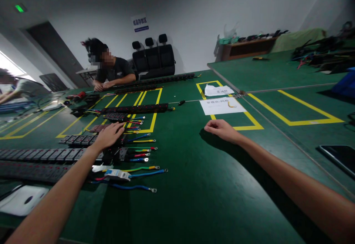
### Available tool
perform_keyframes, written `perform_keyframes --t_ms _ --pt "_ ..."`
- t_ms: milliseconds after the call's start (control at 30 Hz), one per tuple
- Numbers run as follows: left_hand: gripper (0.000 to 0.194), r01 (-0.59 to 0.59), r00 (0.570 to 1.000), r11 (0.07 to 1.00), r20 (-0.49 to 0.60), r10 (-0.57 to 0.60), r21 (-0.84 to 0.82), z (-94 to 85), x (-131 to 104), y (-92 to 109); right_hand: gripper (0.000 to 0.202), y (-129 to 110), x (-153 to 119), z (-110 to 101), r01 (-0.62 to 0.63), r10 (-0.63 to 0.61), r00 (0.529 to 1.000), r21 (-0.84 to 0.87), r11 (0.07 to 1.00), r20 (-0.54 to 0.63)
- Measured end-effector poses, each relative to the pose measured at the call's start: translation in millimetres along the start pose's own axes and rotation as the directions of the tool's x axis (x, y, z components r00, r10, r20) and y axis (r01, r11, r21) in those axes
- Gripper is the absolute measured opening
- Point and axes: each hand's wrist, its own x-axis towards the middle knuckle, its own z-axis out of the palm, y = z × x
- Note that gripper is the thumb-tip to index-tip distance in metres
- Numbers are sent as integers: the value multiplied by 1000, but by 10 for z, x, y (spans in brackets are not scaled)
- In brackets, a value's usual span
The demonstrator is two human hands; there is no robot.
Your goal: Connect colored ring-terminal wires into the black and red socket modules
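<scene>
My left hand lies palm down over a row of black socket modules, its fingers stretched out and gripping nothing that I can see. Below it run long black power strips. Blue, yellow, green and red wires with ring terminals stick out from their right ends, beside a white circuit breaker. On the right, my right hand is curled into a loose fist just above the green table, with no object showing in it. A printed white sheet lies just beyond that hand.
Across the table a person leans over another long power strip; a second person is at far left. Yellow tape marks rectangles. A phone lies at right. Black seats stand by the wall.
</scene>
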Motion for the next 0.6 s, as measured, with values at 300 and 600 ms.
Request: perform_keyframes --t_ms 300,600 --pt "51 -97 989 986 -124 80 -136 -547 -564 155 40 36 13 15 14 -14 1000 -22 1000 -12" --pt "70 -204 959 976 216 185 73 -486 -1080 135 40 69 15 31 21 -22 999 -27 999 -43"
